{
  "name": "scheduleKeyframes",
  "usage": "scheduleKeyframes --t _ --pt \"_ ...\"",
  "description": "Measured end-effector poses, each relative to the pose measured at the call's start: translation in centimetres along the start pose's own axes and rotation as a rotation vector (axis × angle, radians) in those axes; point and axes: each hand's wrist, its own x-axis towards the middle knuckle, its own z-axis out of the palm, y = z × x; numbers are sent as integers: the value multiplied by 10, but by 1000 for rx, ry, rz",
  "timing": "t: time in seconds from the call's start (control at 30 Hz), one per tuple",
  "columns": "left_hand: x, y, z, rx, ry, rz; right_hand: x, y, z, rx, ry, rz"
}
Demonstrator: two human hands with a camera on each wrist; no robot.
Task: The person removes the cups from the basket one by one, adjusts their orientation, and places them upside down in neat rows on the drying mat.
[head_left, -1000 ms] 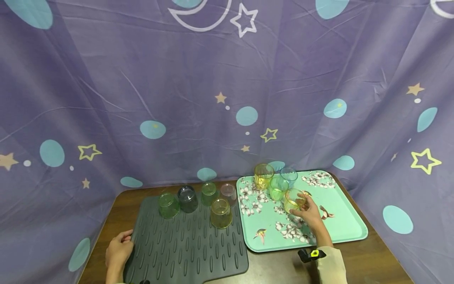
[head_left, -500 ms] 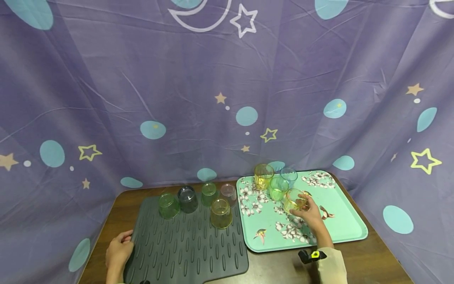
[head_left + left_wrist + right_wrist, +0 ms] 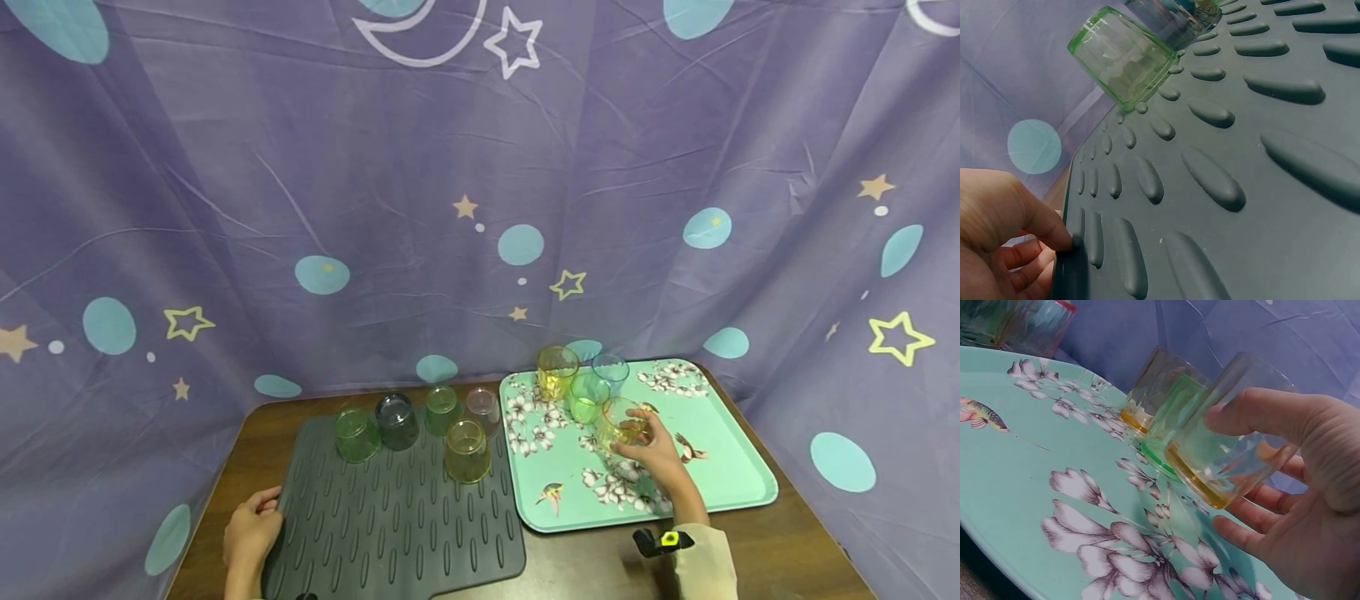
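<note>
My right hand (image 3: pixel 658 457) holds a clear glass with a yellow tint (image 3: pixel 614 432) over the mint-green tray (image 3: pixel 727 467). In the right wrist view the thumb is on one side of this glass (image 3: pixel 1235 425) and the fingers are on the other; whether its base touches the tray I cannot tell. Beside it are a green glass (image 3: pixel 588 402), a yellow glass (image 3: pixel 557 379) and a bluish glass (image 3: pixel 612 372), all mouth up. At the left edge of the dark grey drying mat (image 3: pixel 390 525), my left hand (image 3: pixel 251 530) pinches the rim, thumb on top.
Several upside-down glasses stand along the mat's back: green (image 3: pixel 357 435), dark (image 3: pixel 397 422), another green (image 3: pixel 443 411), pinkish (image 3: pixel 483 407) and amber (image 3: pixel 468 452). A purple curtain (image 3: pixel 420 167) hangs behind the wooden table (image 3: pixel 570 567).
The yellow-tinted glass in my right hand has shifted very slightly left, and the hand with it. My left hand and the other glasses stay where they were.
</note>
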Motion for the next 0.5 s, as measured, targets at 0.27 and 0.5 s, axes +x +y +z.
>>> scheduleKeyframes --t 0.27,0.5 --pt "1 1 0 -1 4 5 -1 0 -5 80 -116 -116" --pt "1 0 1 4 6 4 -1 -5 -8 103 -215 -152"
